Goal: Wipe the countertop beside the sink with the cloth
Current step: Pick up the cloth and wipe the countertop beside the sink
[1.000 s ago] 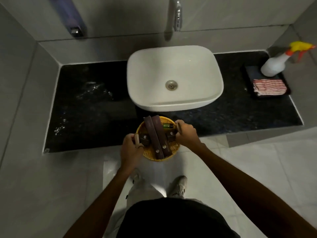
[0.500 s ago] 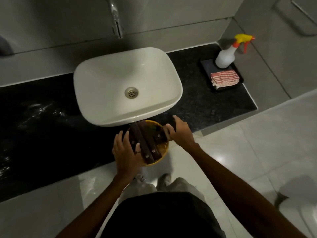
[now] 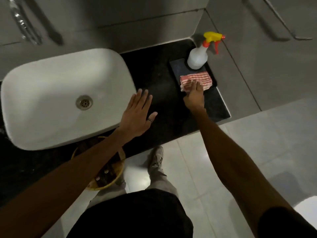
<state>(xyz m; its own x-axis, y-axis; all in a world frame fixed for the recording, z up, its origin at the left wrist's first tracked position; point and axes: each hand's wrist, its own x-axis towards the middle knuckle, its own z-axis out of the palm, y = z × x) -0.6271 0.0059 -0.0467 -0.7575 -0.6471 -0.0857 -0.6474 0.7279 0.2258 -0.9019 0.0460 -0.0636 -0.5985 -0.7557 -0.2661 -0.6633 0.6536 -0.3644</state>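
Note:
A folded red-and-white striped cloth point(image 3: 200, 80) lies on a dark tray point(image 3: 178, 67) at the right end of the black countertop point(image 3: 161, 86). My right hand point(image 3: 194, 94) reaches onto the cloth, its fingertips touching the near left part; whether the fingers grip it is unclear. My left hand point(image 3: 137, 115) hovers open and flat over the right edge of the white sink point(image 3: 60, 93), holding nothing.
A white spray bottle point(image 3: 197, 57) with a yellow-and-red trigger stands on the tray behind the cloth. A yellow woven basket point(image 3: 118, 176) with dark handles sits at the counter's front edge under my left forearm. Grey walls enclose the counter; pale floor tiles lie below.
Both hands have let go of the basket. My right hand has reached right onto the cloth, and my left hand has risen over the sink's edge. The view has swung right.

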